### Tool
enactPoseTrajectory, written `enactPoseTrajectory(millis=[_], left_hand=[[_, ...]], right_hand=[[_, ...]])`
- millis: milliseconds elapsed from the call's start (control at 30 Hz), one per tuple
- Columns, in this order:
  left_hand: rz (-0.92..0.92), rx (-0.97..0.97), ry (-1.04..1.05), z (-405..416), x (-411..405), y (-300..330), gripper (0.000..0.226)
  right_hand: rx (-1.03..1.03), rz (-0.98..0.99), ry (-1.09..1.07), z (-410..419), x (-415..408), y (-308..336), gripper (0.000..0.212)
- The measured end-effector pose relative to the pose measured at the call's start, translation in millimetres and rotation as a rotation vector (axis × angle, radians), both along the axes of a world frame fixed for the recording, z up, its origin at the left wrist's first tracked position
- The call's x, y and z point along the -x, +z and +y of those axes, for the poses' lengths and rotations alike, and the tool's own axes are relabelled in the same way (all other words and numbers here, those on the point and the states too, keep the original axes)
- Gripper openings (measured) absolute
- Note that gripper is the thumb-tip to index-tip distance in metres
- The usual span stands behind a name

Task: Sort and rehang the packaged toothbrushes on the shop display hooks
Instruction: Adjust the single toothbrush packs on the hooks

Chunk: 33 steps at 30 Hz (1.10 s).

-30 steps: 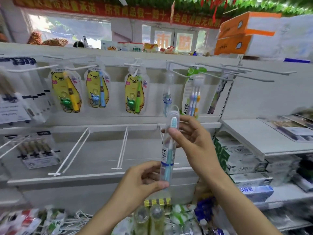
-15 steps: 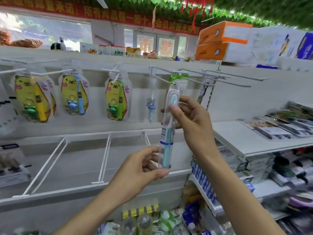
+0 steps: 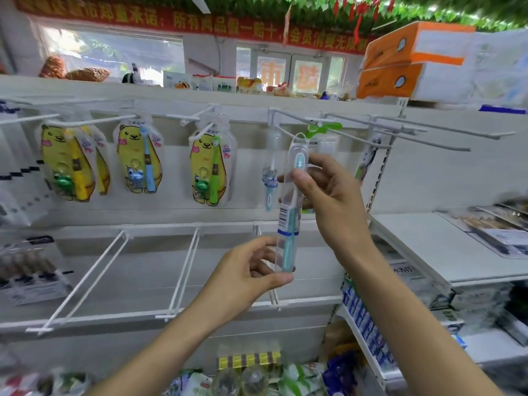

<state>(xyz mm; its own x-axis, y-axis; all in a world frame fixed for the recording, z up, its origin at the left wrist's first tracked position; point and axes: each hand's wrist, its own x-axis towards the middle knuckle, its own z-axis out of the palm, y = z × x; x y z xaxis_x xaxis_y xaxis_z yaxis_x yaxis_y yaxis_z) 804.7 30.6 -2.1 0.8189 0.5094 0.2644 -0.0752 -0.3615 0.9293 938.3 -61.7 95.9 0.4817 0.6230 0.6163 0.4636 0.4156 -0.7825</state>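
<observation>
A teal toothbrush in a clear plastic tube (image 3: 291, 221) stands upright in front of the display. My right hand (image 3: 328, 195) pinches its upper part near the brush head. My left hand (image 3: 248, 275) pinches its lower end. The tube's top loop sits close to the tip of a white display hook (image 3: 288, 134). A similar clear-packed toothbrush (image 3: 270, 178) hangs further back on that hook. Yellow bear-shaped toothbrush packs (image 3: 210, 170) hang on the hooks to the left.
Long bare white hooks (image 3: 414, 130) stick out at the upper right. Lower bare hooks (image 3: 183, 270) reach forward below. A green-topped pack (image 3: 324, 130) hangs behind my right hand. Toothpaste boxes (image 3: 363, 312) fill the right shelf; loose packs (image 3: 248, 375) lie at the bottom.
Both hands have raised the tubed toothbrush from the lower shelf level up to the tip of the upper hook. The view has shifted right and closer.
</observation>
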Motion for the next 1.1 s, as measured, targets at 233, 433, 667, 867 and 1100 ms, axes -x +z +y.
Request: enactPoseTrajectory(millis=[233, 433, 667, 867, 1100], left_hand=[[0.072, -0.079, 0.077, 21, -25, 3, 0.047], [0.082, -0.072, 0.161, 46, -56, 7, 0.024], [0.132, -0.142, 0.252, 86, -93, 6, 0.026], [0.145, -0.185, 0.325, 100, -108, -1, 0.03], [0.177, -0.248, 0.38, 101, -109, -1, 0.038]], right_hand=[[0.046, -0.009, -0.014, 32, -32, -8, 0.023], [0.091, -0.026, -0.028, 68, -61, -14, 0.012], [0.132, -0.072, -0.087, 109, -88, -16, 0.01], [0.132, -0.144, -0.171, 133, -105, -18, 0.037], [0.143, -0.183, -0.204, 139, -108, -20, 0.04]])
